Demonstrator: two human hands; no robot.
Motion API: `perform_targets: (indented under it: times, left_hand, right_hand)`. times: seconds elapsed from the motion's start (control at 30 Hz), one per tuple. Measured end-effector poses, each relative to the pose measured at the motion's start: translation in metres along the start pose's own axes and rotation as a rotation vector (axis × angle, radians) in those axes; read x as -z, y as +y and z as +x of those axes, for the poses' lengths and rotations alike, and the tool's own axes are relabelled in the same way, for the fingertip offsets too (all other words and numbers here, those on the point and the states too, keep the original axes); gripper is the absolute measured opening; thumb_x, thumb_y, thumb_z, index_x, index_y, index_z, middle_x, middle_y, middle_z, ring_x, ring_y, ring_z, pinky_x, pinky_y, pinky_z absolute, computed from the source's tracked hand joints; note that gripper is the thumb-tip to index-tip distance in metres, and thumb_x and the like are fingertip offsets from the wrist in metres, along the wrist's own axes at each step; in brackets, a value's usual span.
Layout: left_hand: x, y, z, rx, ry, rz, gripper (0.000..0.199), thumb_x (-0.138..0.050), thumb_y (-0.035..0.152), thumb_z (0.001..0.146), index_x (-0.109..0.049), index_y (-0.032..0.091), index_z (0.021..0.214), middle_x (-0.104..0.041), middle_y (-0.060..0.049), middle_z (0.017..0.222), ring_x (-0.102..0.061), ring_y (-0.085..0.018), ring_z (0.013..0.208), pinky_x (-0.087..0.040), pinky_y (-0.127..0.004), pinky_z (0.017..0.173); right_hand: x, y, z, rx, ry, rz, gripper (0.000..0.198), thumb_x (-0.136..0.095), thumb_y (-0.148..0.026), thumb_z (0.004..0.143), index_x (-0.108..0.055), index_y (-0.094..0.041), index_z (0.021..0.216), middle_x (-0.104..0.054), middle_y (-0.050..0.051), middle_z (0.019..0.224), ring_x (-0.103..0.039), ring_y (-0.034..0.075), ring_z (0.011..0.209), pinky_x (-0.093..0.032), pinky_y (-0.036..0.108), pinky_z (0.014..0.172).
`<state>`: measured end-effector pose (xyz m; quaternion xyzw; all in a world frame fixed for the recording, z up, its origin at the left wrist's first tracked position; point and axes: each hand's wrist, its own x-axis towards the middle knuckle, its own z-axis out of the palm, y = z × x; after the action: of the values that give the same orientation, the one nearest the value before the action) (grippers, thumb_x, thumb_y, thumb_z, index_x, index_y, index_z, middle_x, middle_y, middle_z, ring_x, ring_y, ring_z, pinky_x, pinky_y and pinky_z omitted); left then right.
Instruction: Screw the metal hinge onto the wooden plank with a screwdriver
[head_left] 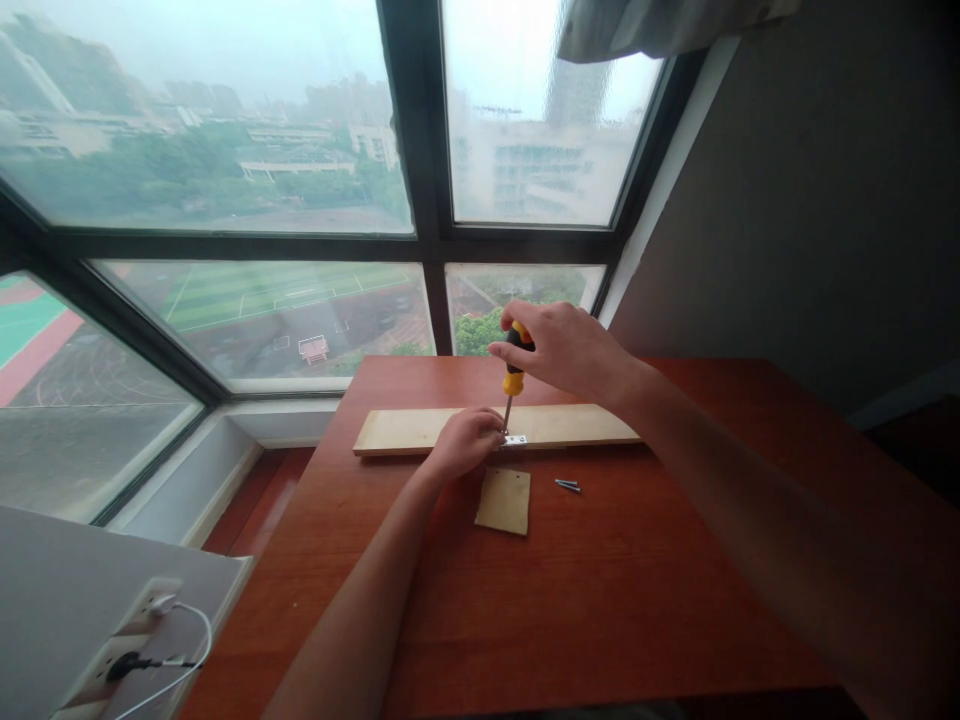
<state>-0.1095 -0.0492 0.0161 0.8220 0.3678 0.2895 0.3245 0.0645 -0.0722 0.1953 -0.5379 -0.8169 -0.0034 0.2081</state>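
Observation:
My right hand (559,345) is wrapped round the yellow and black handle of a screwdriver (513,383), which stands nearly upright. Its tip reaches down to a small metal hinge or bracket (516,440) at the near edge of a long pale wooden board (405,430). Against the board rests my left hand (469,440), its fingers closed beside the screwdriver tip and the metal piece. Whatever lies between those fingertips is too small to make out. Just in front, a small square wooden piece (504,502) with two holes near its far edge lies flat. Right of it are a few screws (568,486).
All this lies on a reddish-brown wooden table (600,600). Large windows with dark frames (427,180) rise behind it. A grey wall (795,220) stands at the right. At lower left, plugs and a white cable (206,630) hang from wall sockets (142,605).

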Motion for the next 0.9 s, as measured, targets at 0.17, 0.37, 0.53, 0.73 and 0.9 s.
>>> perform_targets:
  times: [0.17,0.37,0.53,0.73,0.9]
  left_hand:
    - [-0.0005,-0.0005,0.0,0.013,0.006,-0.005,0.009,-0.061,0.02,0.078,-0.069,0.019,0.08,-0.069,-0.004,0.097,-0.064,-0.019,0.09,-0.049,-0.027,0.083]
    - [-0.0004,0.0001,-0.0006,0.021,-0.002,-0.004,0.011,-0.06,0.021,0.078,-0.07,0.019,0.082,-0.069,-0.004,0.097,-0.064,-0.019,0.089,-0.049,-0.027,0.083]
    - [0.0007,0.002,-0.0003,0.015,-0.005,0.0,0.01,-0.06,0.02,0.078,-0.07,0.019,0.08,-0.069,-0.005,0.096,-0.064,-0.019,0.089,-0.049,-0.027,0.082]
    - [0.002,0.0055,-0.0001,0.022,-0.009,0.005,0.01,-0.06,0.02,0.078,-0.07,0.019,0.078,-0.069,-0.005,0.095,-0.064,-0.019,0.087,-0.049,-0.027,0.08]
    - [0.0023,0.0068,-0.0003,0.014,-0.005,0.002,0.011,-0.059,0.02,0.078,-0.07,0.019,0.079,-0.07,-0.004,0.094,-0.064,-0.018,0.087,-0.049,-0.027,0.081]
  right_hand:
    - [0.0052,-0.0004,-0.0018,0.076,-0.054,0.077,0.027,-0.056,-0.023,0.077,-0.057,-0.022,0.104,-0.065,0.003,0.092,-0.057,0.018,0.08,-0.038,0.028,0.066]
    - [0.0065,-0.003,-0.0033,0.043,-0.049,-0.009,0.029,-0.056,-0.039,0.083,-0.057,-0.022,0.106,-0.065,0.005,0.098,-0.058,0.02,0.082,-0.037,0.029,0.064]
    - [0.0058,-0.0032,-0.0006,0.05,-0.039,-0.002,0.02,-0.054,-0.034,0.084,-0.059,-0.021,0.099,-0.065,0.004,0.088,-0.057,0.018,0.077,-0.036,0.029,0.064]
    - [0.0101,-0.0026,-0.0027,0.136,-0.075,0.101,0.03,-0.058,-0.018,0.074,-0.055,-0.022,0.103,-0.064,0.004,0.101,-0.056,0.019,0.084,-0.038,0.028,0.066]
    - [0.0048,-0.0063,-0.0008,0.059,-0.02,-0.025,0.028,-0.057,-0.04,0.084,-0.055,-0.02,0.104,-0.064,0.007,0.095,-0.055,0.02,0.077,-0.035,0.03,0.063]
